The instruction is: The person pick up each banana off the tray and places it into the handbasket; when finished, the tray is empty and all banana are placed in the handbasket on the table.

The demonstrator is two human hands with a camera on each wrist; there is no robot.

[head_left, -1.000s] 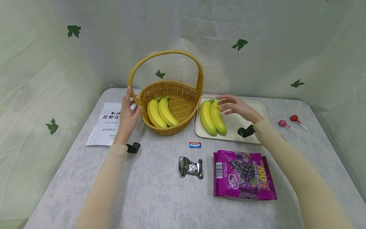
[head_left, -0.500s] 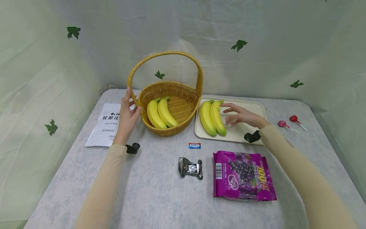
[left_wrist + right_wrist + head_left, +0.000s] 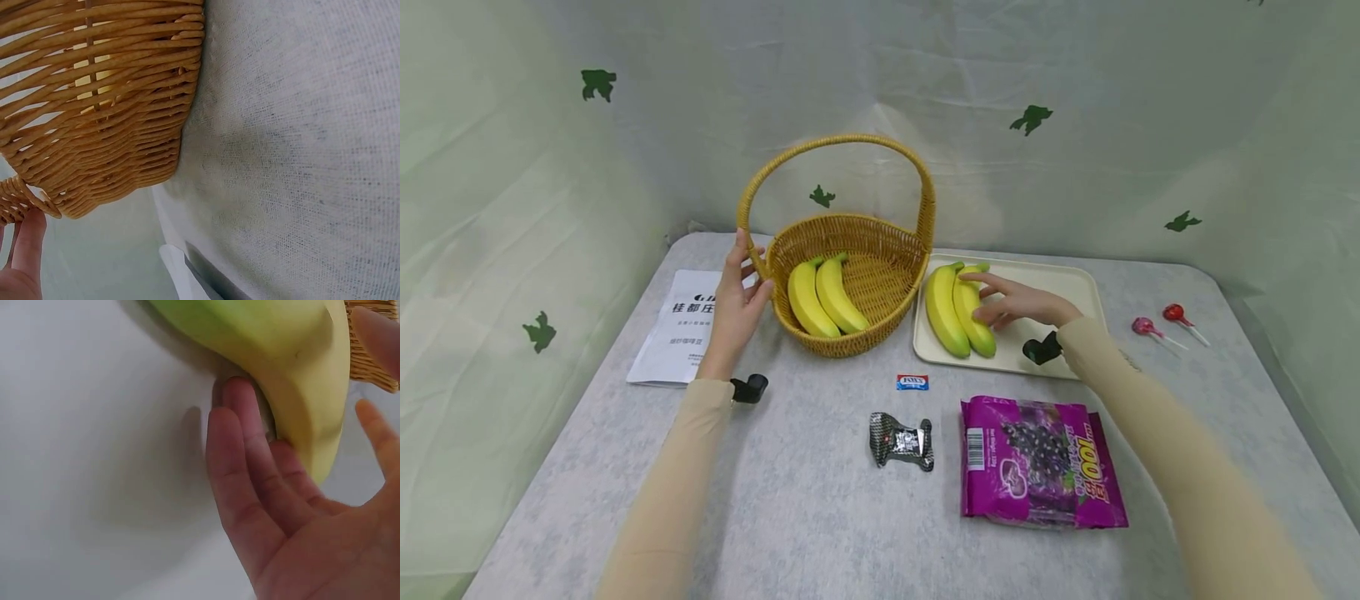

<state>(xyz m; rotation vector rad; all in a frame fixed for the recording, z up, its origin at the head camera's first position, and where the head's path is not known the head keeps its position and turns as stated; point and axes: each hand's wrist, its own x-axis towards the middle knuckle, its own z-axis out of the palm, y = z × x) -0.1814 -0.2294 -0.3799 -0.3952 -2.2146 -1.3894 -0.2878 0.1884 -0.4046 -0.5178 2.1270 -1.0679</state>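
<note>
In the head view my left hand (image 3: 737, 312) pinches the lower left end of the handle of a wicker basket (image 3: 850, 340). Two yellow bananas (image 3: 811, 300) lie side by side inside it. My right hand (image 3: 1018, 302) is over a cream tray (image 3: 1071, 279) that bears two more bananas. Its fingers are around the right-hand banana (image 3: 967, 304); the left-hand banana (image 3: 942, 312) lies alongside. The right wrist view has several fairly straight fingers (image 3: 228, 450) along one side of the banana (image 3: 306, 394), one touching it. Thumb and index finger stand apart on the other side.
A white printed bag (image 3: 673, 329) lies left of the basket. In front are a small red-and-blue candy (image 3: 912, 382), a silver-and-black wrapped sweet (image 3: 901, 442) and a purple candy bag (image 3: 1041, 462). Two lollipops (image 3: 1176, 313) lie right of the tray.
My right hand first drew back slightly to the right from the right-hand banana, then moved left onto it. My left hand has stayed on the basket handle.
</note>
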